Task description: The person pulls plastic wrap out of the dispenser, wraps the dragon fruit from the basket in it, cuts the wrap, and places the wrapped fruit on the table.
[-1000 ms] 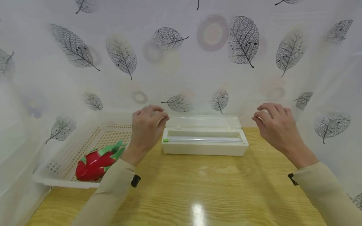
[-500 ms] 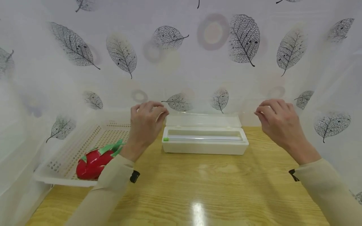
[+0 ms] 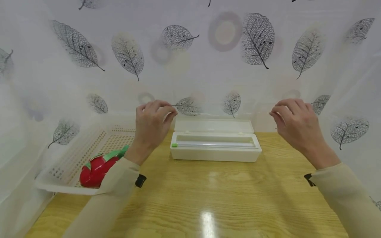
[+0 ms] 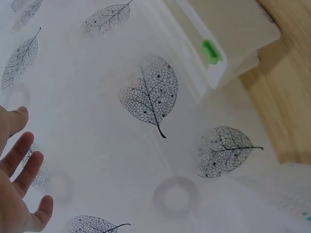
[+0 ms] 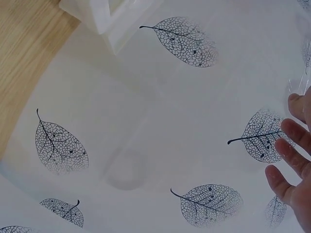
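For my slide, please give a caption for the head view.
Both hands, left and right, raised above an open white dispenser box on a wooden table.

Fingers (image 5: pixel 291 160) spread before leaf-print curtain (image 5: pixel 160 121); white box corner (image 5: pixel 97 14) and worktop (image 5: pixel 24 53) far beyond them

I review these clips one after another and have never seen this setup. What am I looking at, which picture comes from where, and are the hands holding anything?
A person works with bare hands, wearing three cameras. The wide picture comes from the head camera; the other two from cameras on each wrist, mostly showing the leaf-printed white curtain. On the light wooden table stands a long white plastic box with its lid open, a small green tab at its left end. Left of it, a white perforated plastic basket holds a red and green dragon fruit. The left hand and right hand are raised, fingertips pinched; a faint sheen by the right fingers suggests clear film, but I cannot confirm it.
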Motion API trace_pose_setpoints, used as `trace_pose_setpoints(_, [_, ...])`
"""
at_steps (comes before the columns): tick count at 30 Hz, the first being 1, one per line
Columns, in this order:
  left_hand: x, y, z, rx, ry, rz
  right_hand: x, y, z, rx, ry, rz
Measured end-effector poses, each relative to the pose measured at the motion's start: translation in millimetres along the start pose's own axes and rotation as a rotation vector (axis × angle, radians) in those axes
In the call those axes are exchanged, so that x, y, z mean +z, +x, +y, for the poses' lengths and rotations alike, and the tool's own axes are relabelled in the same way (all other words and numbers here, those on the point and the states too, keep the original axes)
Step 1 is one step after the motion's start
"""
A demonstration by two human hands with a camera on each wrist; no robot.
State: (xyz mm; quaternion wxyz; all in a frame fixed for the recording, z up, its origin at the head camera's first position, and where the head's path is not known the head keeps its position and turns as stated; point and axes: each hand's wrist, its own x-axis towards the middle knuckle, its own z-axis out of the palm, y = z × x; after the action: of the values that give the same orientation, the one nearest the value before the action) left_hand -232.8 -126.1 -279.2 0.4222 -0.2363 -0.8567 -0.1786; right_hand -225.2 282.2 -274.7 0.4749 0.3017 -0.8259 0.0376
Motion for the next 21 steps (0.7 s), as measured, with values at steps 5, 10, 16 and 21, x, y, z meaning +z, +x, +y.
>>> trace_pose_setpoints(5, [-0.8,2.9,-1.5,-0.014,-0.007,-0.014,-1,3,0,0.01,-0.006,0.013])
trace_pose_setpoints(10, [-2.2,7.2,-1.5,-0.023,-0.024,-0.007,-4,7,4,0.005,-0.029,-0.038])
trace_pose_setpoints(16, [-4.5,10.7,-0.7,-0.03,-0.039,-0.006,-6,11,3,0.016,-0.014,-0.029])
trace_pose_setpoints(21, [-5.4,13.3,-1.3,-0.015,-0.074,-0.008,-5,13,0,0.064,0.064,0.016])
